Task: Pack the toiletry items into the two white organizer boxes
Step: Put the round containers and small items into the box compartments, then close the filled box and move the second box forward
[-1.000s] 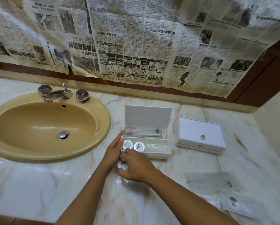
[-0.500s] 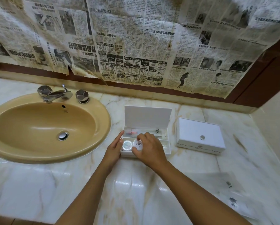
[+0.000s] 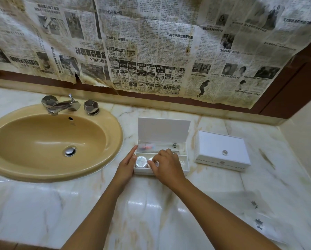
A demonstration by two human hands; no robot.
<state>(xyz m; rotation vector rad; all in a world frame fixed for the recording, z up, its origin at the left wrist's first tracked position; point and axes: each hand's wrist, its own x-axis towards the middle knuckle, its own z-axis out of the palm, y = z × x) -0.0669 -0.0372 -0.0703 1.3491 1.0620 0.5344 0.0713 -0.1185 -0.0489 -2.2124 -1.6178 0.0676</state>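
While the left hand [image 3: 126, 166] rests with straight fingers against the left wall of the open box [image 3: 184, 164], the right hand [image 3: 166, 166] reaches into the front left compartment and its curled fingers pinch a small round jar [image 3: 150, 159]. Just beside it, to the left in the same compartment, stands a second jar [image 3: 141, 161] with a shiny lid. In the long back compartment lies a wrapped toothbrush [image 3: 156, 147]. The lid [image 3: 163, 129] of this box stands upright behind it. The box sits near the middle of the worktop [image 3: 42, 210], right of the sink [image 3: 55, 141]. A closed box [image 3: 222, 153] with a small round knob stands just beside it to the right, apart from it. Near the front right corner of the worktop lie clear packets [image 3: 257, 215] with dark prints.
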